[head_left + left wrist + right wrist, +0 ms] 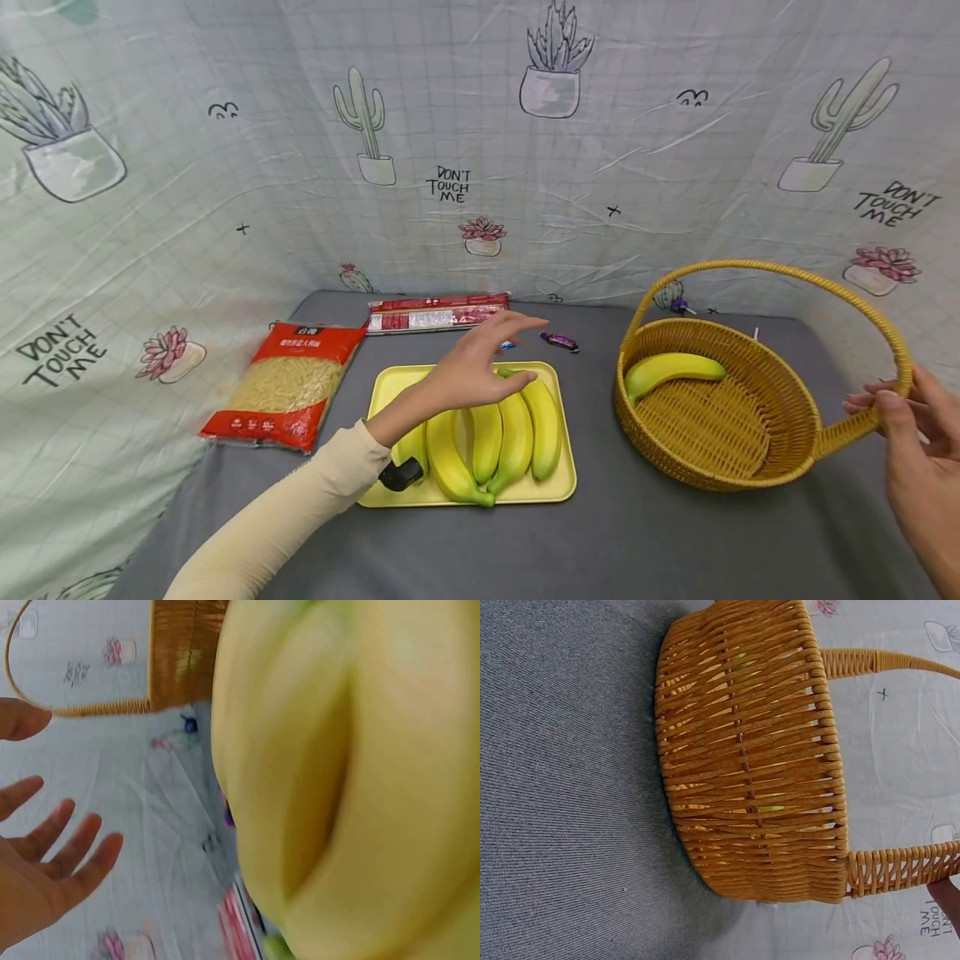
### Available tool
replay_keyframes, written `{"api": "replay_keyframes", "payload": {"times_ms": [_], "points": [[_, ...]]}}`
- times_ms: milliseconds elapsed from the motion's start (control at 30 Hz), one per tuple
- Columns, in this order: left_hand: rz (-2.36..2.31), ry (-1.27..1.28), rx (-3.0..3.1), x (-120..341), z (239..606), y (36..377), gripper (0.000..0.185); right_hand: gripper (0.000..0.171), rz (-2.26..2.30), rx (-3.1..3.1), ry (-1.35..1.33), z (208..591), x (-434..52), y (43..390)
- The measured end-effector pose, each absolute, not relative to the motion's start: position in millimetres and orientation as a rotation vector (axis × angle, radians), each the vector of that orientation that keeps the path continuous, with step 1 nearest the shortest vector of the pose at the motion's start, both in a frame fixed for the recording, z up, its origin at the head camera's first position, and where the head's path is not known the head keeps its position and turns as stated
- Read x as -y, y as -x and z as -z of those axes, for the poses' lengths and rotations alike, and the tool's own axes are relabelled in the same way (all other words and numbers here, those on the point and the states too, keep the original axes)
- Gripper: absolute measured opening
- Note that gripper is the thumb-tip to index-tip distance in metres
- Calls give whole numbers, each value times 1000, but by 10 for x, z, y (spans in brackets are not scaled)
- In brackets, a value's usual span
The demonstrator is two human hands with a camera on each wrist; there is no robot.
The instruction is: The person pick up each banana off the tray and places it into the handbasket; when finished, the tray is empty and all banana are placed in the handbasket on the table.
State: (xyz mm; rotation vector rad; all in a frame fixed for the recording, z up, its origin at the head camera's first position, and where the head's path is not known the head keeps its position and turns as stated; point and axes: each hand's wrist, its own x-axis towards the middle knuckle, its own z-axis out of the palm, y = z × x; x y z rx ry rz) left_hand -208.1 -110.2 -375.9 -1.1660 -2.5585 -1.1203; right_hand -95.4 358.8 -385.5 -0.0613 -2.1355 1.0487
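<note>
My left hand hovers over a yellow tray of several bananas, its fingers spread with nothing between them. In the left wrist view the bananas loom large and blurred beside the open left hand. On the right stands a round wicker basket, with one banana lying inside along its left wall. My right hand grips the right side of the basket's handle. The right wrist view shows the woven side of the basket on the grey cloth.
A red bag of pasta lies left of the tray. Behind it is a long red and white packet. A purple wrapped candy and a small blue one lie behind the tray; a lollipop sits behind the basket. Printed curtains surround the table.
</note>
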Motion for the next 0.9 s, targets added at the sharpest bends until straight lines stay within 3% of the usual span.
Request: {"api": "replay_keyframes", "payload": {"times_ms": [500, 900], "points": [[937, 640, 2771, 1996, 4050, 1873, 79, 33, -1051, 2150, 102, 3865, -3576, 976], [928, 535, 2852, 2274, 4182, 1657, 87, 33, -1078, 2157, 87, 3879, -3590, 997]]}}
